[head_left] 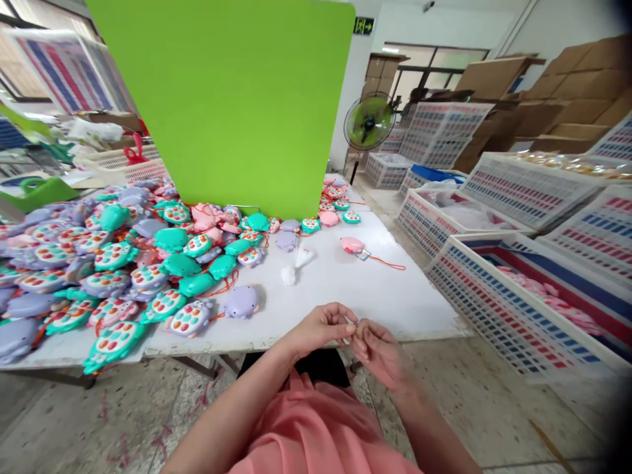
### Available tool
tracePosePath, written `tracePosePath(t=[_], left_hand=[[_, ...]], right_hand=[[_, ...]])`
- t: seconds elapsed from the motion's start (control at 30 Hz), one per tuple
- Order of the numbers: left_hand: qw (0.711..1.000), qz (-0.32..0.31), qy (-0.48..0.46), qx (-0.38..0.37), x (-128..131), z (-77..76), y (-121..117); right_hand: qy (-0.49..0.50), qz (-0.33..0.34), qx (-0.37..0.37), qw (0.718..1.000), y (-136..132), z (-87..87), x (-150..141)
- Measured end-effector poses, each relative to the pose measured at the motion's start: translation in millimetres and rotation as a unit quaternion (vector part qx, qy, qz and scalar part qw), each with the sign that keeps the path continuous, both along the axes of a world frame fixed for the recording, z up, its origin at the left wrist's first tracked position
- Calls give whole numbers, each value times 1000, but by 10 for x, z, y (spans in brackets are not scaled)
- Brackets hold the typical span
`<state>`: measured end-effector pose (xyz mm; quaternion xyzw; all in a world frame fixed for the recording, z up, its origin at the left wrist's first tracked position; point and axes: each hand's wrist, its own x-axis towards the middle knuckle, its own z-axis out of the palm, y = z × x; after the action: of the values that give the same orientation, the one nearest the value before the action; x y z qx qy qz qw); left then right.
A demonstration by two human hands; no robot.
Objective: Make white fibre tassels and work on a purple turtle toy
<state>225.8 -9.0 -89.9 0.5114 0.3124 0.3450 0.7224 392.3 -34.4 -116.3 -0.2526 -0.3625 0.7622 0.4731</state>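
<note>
From where I stand, the step in hand looks like close fingertip work: the left hand (328, 324) and the right hand (385, 355) meet just above the near edge of the long white counter (419, 303), thumbs and fingers bent inward. The fingertips come together at one spot, but whether they are clamped on something small I cannot tell. Work this fine, I judge, calls for a light pinch from each side and steady wrists. Nearest the hands, a shiny lilac plastic animal-shaped toy (241, 301) lies to the left, close to the near edge; a crumpled white plastic-like scrap (289, 275) sits farther in, and beyond it to the right lies a pink plastic toy (351, 245) with a small tag and an orange cord (388, 263) trailing right. The left side carries a broad heap of teal, lilac and pink toys (170, 239), some with rows of coloured dots facing up. A tall lime-green panel (237, 105) stands at the far side. Past it, to the right, are a round standing fan (370, 122), white plastic lattice crates (523, 329), the nearest holding pink pieces, and stacked brown cardboard boxes (587, 89).
</note>
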Motion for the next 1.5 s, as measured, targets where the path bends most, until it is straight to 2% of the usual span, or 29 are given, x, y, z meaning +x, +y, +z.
tracePosePath(t=[0.07,0.1,0.17,0.2,0.23,0.3,0.4,0.47,0.57,0.77,0.87,1.0,1.1,1.27,1.43,1.5], left_hand=[[987,32,110,113,-93,70,181],[963,64,196,177,-156,96,305],[873,137,384,267,-300,115,585],[824,174,469,266,-374,107,723],[800,196,508,253,-446,87,845],[779,220,547,216,-580,26,1021],[783,235,550,169,-740,-75,1095],[803,237,529,142,-805,-119,1049],[854,222,459,98,-811,-133,901],[949,175,260,44,-558,-32,569],[976,157,153,-10,-436,30,512],[982,126,130,-51,-399,31,555],[987,100,96,-84,-455,-7,615],[989,103,87,-54,-556,-44,721],[973,202,111,30,-566,-122,856],[964,218,140,63,-576,-162,886]], right_hand=[[-10,-5,5,1000,30,29,0],[-17,-12,2,1000,48,41,8],[-33,-23,-11,999,85,53,37],[-45,-24,-17,999,102,51,52],[-59,-24,-21,998,118,44,66],[-88,-30,-25,995,146,17,80],[-109,-43,-21,993,185,-36,63],[-116,-29,-16,993,218,-62,34],[-121,-7,-9,993,315,-82,-29],[-206,-38,27,977,701,-112,-290],[-138,-20,23,990,860,-119,-463],[-26,-16,-30,999,983,-145,-628],[13,-25,-82,996,1055,-189,-677],[25,-10,-146,989,1205,-232,-700],[24,15,-126,992,1336,-208,-799],[15,9,-110,994,1355,-203,-844]])
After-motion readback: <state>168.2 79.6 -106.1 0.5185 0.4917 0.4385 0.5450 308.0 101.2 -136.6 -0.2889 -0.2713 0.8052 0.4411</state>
